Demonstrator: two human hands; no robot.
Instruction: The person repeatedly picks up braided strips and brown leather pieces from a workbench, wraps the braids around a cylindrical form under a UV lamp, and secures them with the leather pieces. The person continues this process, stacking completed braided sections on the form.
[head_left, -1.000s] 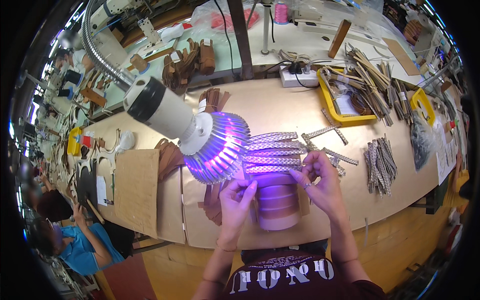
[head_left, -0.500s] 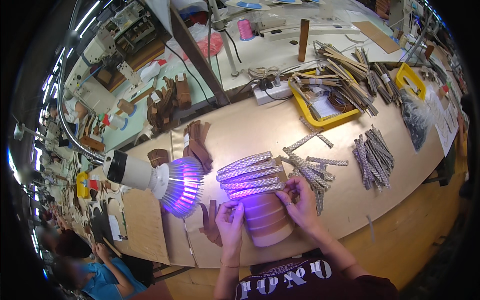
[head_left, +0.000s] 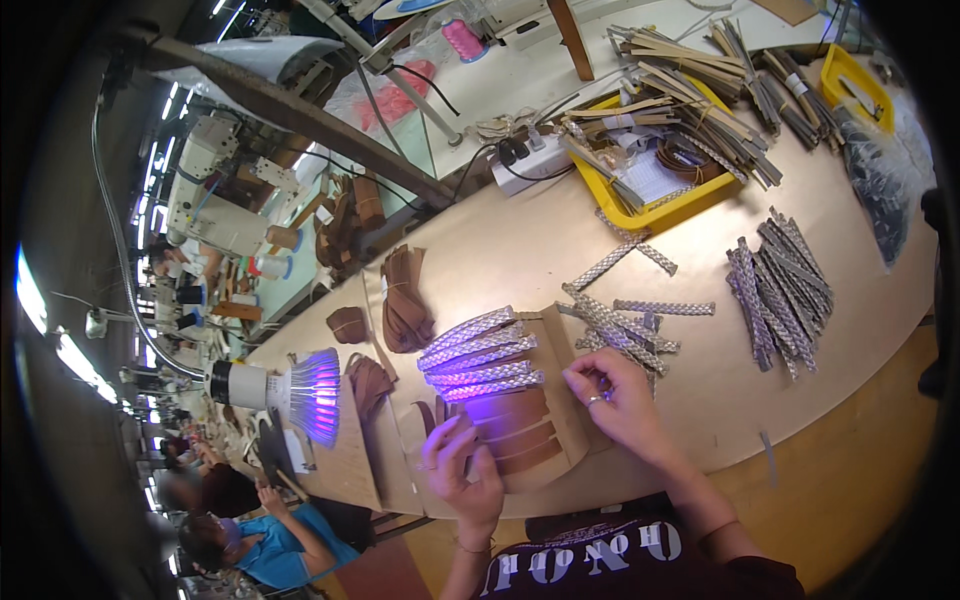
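In front of me lies a tan board [head_left: 562,440] carrying a brown panel [head_left: 515,430] with pale slits across it. Several woven silver-grey strips [head_left: 480,352] lie side by side over its upper part, lit purple on the left. My left hand [head_left: 468,470] is at the panel's lower left edge, fingers loosely bent and apart, with nothing visible in it. Just right of the board, my right hand [head_left: 618,392] has thumb and fingertips pinched together. Whatever they may hold is too small or hidden to make out.
A lamp [head_left: 315,395] glows purple at the left. Loose woven strips [head_left: 625,330] lie right of the board, with a bundle [head_left: 780,290] farther right. Behind are a yellow tray [head_left: 650,222] and a power strip [head_left: 530,165]. Brown strip bundles [head_left: 405,300] lie left; a co-worker [head_left: 285,540] sits beyond.
My left hand has loosened from a pinch, its fingers spreading at the panel's lower left. My right hand has come off the strip ends to the right. The view has shifted.
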